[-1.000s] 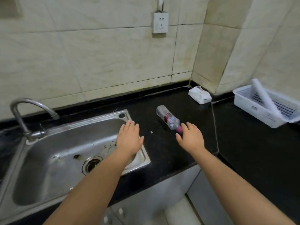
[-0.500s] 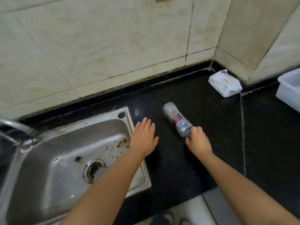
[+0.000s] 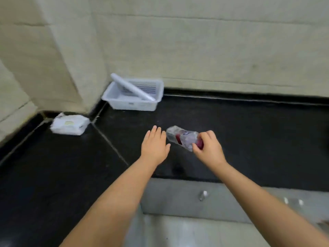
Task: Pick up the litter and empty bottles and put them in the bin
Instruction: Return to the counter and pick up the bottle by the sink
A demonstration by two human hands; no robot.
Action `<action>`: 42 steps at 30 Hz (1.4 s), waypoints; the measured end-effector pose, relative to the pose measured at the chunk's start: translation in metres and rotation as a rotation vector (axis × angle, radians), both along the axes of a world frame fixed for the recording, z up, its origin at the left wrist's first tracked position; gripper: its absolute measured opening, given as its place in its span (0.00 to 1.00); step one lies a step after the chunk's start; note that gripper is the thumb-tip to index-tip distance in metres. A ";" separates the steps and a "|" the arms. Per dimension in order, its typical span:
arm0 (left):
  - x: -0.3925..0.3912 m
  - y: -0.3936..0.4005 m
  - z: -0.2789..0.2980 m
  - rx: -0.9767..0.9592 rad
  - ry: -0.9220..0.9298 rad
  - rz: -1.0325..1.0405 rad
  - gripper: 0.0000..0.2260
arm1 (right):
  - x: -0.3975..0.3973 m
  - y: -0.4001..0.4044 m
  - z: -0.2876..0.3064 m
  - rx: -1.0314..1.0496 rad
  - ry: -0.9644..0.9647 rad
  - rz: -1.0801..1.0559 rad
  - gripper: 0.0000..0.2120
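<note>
A clear empty plastic bottle (image 3: 181, 137) with a red label and a pink cap is held by its cap end in my right hand (image 3: 207, 147), lifted above the black counter (image 3: 258, 139) and lying roughly level. My left hand (image 3: 154, 145) hovers flat and open just left of the bottle, fingers apart, holding nothing. A crumpled white tissue pack (image 3: 70, 124) lies on the counter in the corner at the left. No bin is in view.
A white plastic basket (image 3: 131, 103) with a white roll (image 3: 131, 89) leaning in it stands against the tiled wall at the back. Grey cabinet doors with knobs (image 3: 203, 195) run below the counter's front edge.
My right hand closed on the bottle's cap end and lifted it off the counter. The view swung right: the sink left the frame and the basket came to the middle.
</note>
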State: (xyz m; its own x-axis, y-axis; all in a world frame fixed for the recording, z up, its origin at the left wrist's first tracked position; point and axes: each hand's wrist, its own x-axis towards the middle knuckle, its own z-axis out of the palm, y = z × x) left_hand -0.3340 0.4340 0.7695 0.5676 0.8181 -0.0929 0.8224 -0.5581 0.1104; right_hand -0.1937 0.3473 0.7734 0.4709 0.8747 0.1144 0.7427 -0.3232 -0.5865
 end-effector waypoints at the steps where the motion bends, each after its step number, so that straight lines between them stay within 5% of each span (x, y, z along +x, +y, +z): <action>1: 0.040 -0.017 0.005 0.009 -0.006 -0.102 0.25 | 0.029 -0.031 0.003 0.010 -0.014 -0.102 0.09; 12: 0.377 -0.397 0.002 0.084 -0.035 -1.045 0.23 | 0.248 -0.486 -0.017 -0.019 -0.047 -1.056 0.11; 20: 0.473 -0.704 -0.041 -0.063 0.044 -1.472 0.23 | 0.282 -0.775 -0.042 -0.077 0.040 -1.543 0.10; 26: 0.556 -0.849 -0.081 -0.025 0.132 -1.712 0.22 | 0.298 -0.907 -0.090 -0.090 0.268 -1.857 0.26; 35: 0.708 -1.063 -0.233 -0.018 0.431 -2.058 0.22 | 0.370 -1.072 -0.243 -0.122 0.729 -2.263 0.17; 42: 0.737 -1.191 -0.397 -0.032 0.649 -2.225 0.22 | 0.415 -1.155 -0.394 -0.006 1.036 -2.444 0.17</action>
State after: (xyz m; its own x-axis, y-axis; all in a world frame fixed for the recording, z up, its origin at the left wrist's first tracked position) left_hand 0.4031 -0.7568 0.3729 0.1640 -0.8105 -0.5622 -0.9228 -0.3275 0.2029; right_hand 0.2216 -0.8082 0.3796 -0.0192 -0.8030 -0.5957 -0.9045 0.2678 -0.3319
